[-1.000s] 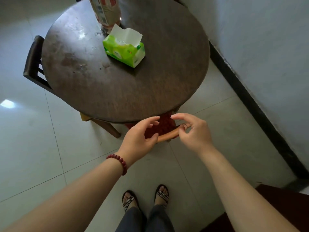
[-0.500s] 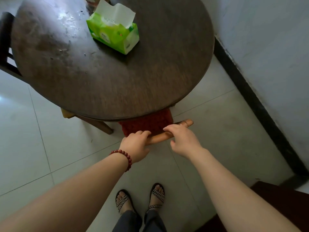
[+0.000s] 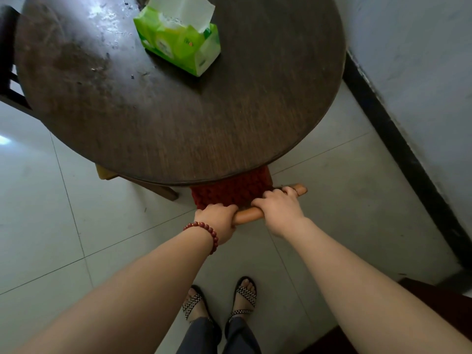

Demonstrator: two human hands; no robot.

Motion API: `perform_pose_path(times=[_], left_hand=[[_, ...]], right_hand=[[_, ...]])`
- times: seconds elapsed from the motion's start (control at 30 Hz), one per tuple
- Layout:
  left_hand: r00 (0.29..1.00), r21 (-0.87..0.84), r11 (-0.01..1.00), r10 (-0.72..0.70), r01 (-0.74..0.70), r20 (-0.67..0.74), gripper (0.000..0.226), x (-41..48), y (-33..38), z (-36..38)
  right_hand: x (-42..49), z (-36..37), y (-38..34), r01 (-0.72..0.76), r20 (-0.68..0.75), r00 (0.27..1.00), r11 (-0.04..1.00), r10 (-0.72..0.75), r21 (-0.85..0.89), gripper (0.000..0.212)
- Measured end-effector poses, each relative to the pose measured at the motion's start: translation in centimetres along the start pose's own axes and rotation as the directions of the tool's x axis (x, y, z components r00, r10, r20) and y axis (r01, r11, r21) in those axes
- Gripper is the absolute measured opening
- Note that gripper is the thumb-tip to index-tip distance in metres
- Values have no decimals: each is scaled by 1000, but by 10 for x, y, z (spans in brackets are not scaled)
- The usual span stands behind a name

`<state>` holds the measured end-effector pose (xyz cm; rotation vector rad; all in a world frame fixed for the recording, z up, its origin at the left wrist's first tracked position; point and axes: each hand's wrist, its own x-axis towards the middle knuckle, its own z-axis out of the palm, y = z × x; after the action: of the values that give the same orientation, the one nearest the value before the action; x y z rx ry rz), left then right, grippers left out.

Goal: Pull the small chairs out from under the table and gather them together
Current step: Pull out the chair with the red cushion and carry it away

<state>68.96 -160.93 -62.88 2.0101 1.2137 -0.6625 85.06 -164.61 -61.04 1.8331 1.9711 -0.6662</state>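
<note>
Fingers of your left hand (image 3: 219,218) and right hand (image 3: 278,208) wrapped around chair rail (image 3: 249,216), red seat (image 3: 232,190) partly under table (image 3: 178,118).

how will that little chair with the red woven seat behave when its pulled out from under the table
The small chair probably slides easily: the tiled floor looks smooth and glossy. It is likely light, being low with a woven seat. Both hands, left hand and right hand, grip its top rail, so pulling that high may tilt it.
</note>
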Motion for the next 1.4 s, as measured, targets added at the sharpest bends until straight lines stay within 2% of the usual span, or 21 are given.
perform_pose_path(times=[0.43,0.57,0.67,0.8,0.93,1.13,1.4], left_hand=[[990,7,1000,8,-8,-137,27,-30,-7,-2],[994,-3,1000,10,-11,-113,33,-44,-2,-9],[997,8,1000,18,-18,-74,41,-56,2,-15],[997,7,999,36,-36,-69,33,-80,7,-13],[996,40,997,64,-61,-60,28,-108,2,-11],[996,48,997,68,-65,-51,27,-142,-20,-4],[993,-24,997,72,-74,-92,25,-194,-74,2]], right_hand=[[-17,-1,-10,58,-120,991,998,-58,-5,35],[-26,-11,-11,73,-107,992,997,-73,-7,29],[-38,-16,-12,90,-79,993,996,-89,11,34],[-63,-20,-19,114,-68,991,993,-112,23,35],[-87,-23,-35,140,-54,989,989,-138,45,36],[-110,-25,-68,175,-57,984,981,-171,80,27],[-123,-43,-139,214,-32,976,977,-214,-8,29]])
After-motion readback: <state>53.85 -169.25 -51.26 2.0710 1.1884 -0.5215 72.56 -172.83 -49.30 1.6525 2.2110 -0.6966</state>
